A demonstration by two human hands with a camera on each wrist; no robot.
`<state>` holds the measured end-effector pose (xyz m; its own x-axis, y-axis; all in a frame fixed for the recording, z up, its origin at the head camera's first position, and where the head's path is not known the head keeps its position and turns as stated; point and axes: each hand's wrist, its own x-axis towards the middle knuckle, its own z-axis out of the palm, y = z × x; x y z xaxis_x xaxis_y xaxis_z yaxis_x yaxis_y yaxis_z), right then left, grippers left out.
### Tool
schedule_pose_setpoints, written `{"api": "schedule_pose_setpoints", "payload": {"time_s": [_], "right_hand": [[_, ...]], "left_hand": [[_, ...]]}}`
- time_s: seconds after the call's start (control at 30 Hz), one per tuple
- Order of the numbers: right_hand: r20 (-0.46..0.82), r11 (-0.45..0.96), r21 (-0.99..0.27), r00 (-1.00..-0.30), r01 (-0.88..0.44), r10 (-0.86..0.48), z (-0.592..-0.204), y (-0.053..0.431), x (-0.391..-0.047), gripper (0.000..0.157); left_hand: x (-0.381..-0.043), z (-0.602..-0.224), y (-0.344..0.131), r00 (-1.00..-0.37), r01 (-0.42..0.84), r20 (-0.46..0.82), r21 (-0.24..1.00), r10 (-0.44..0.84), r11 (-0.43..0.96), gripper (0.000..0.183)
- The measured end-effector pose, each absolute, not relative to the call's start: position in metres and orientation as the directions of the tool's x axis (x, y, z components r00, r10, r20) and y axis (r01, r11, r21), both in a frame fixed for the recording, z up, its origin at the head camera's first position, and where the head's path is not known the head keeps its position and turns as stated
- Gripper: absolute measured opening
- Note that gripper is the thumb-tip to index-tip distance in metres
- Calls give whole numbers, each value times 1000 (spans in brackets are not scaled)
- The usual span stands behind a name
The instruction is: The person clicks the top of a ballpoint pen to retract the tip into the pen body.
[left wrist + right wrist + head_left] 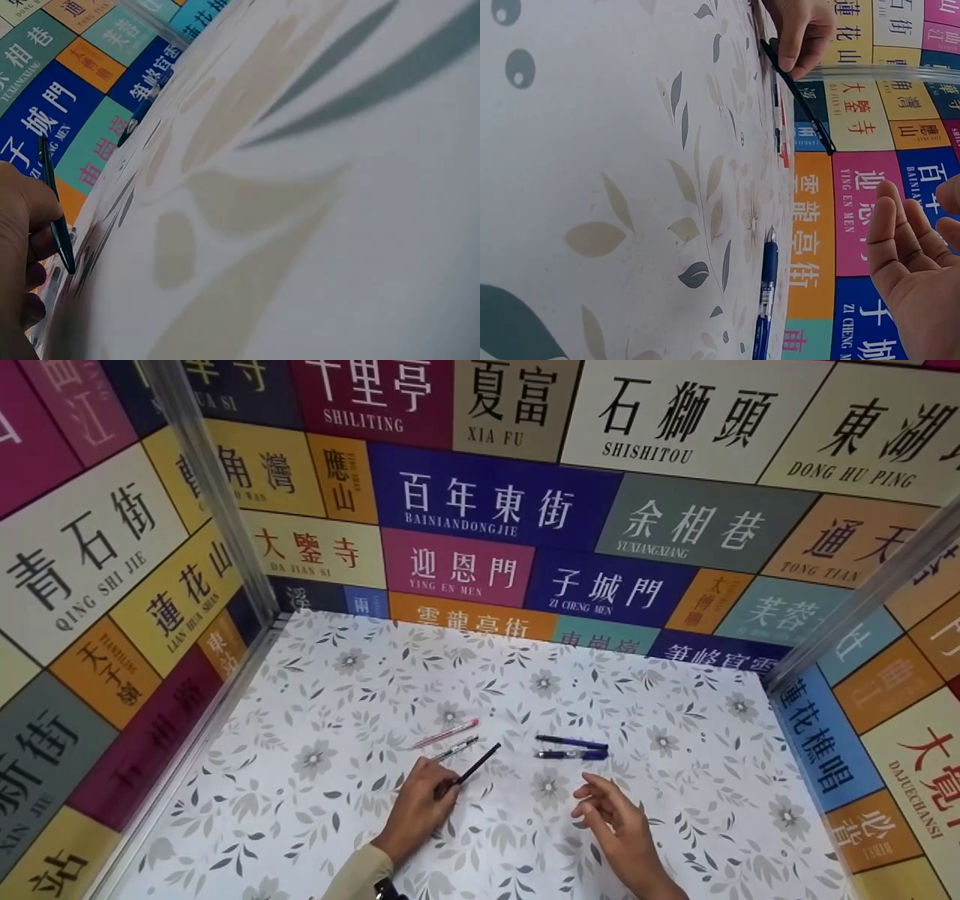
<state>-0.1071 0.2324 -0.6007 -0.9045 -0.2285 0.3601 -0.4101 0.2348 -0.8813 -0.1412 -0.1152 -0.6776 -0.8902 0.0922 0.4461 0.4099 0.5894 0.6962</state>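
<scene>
My left hand (420, 804) pinches a slim dark pen (480, 763) between thumb and fingers, its far end pointing up and to the right. In the left wrist view this pen (60, 217) slants down past the fingertips. Just beyond that hand lie a pink-red pen (450, 732) and a clear-barrelled pen with dark ends (459, 747). My right hand (621, 829) holds nothing, its fingers loosely bent above the tabletop. Two blue pens lie side by side ahead of it, a darker one (574, 742) behind and one with a clear grip section (570, 754) in front.
A white tabletop (300, 825) with grey flowers and leaves spreads under both hands. Panels of colourful place-name signs (495, 502) enclose it at the back and both sides. Clear corner strips (225, 502) run up where the panels meet.
</scene>
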Motion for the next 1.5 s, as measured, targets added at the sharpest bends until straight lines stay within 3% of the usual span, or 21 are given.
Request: {"api": "schedule_pose_setpoints", "payload": {"time_s": [0.7, 1.0, 1.5], "right_hand": [[355, 234, -885, -909, -403, -219, -607, 237, -109, 38], [353, 302, -870, -919, -391, -173, -615, 244, -113, 32], [337, 364, -860, -934, -358, -123, -626, 261, -115, 31]], "left_hand": [[-143, -680, -114, -848, 416, 524, 574, 74, 705, 15], [-145, -678, -115, -851, 404, 521, 563, 69, 721, 15], [-144, -671, -108, -823, 519, 547, 618, 152, 590, 12]]}}
